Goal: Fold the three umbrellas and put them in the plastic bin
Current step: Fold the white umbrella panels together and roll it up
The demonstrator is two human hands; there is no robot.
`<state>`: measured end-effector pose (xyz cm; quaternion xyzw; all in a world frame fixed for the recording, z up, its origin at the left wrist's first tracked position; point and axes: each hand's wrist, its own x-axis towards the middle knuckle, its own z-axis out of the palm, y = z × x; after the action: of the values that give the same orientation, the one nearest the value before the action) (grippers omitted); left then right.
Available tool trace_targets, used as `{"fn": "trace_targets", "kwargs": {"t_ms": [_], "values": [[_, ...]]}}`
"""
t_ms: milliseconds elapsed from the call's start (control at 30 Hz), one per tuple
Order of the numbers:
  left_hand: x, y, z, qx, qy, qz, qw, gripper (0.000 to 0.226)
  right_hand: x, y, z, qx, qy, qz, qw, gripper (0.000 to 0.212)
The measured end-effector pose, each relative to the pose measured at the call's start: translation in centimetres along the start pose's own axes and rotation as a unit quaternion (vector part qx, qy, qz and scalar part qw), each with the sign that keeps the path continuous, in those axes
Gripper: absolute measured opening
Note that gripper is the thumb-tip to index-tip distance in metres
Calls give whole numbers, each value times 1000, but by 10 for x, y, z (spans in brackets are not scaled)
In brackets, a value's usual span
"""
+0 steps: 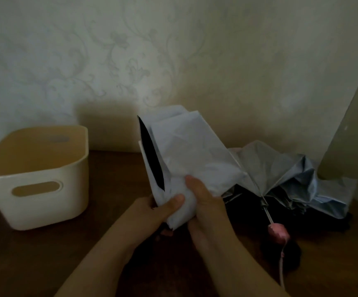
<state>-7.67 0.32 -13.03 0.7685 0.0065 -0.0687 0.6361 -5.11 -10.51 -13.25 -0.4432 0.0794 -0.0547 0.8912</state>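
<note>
With your left hand and right hand both gripping the pale grey fabric folding umbrella, wrap its loose panels tight before the cream plastic bin.

Single head cam, wide-angle, looks forward and down across the desk toward the wall, close over its near edge.
</note>
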Motion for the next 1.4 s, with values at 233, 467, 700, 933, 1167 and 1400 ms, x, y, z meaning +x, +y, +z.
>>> {"fn": "trace_targets", "kwargs": {"t_ms": [233, 467, 700, 933, 1167, 1400], "values": [[1, -7, -1, -53, -61, -12, 997, 53, -3, 3, -17, 9, -33, 47, 998, 55], [-3, -6, 3, -60, -63, 37, 996, 15, 21, -61, -49, -89, -26, 46, 995, 36], [5, -16, -1, 116, -45, 127, 984, 27, 23, -60, -79, -295, -33, -25, 954, 34], [5, -17, 10, 70, -47, 136, 987, 27, 13, -50, -74, -225, 14, -89, 970, 34], [8, -30, 16, 96, 16, 194, 976, 53, 15, -57, -80, -243, -20, -64, 968, 34], [4, -18, 13, 96, -113, 164, 975, 32, 10, -49, -74, -159, 7, -128, 979, 13]]}}
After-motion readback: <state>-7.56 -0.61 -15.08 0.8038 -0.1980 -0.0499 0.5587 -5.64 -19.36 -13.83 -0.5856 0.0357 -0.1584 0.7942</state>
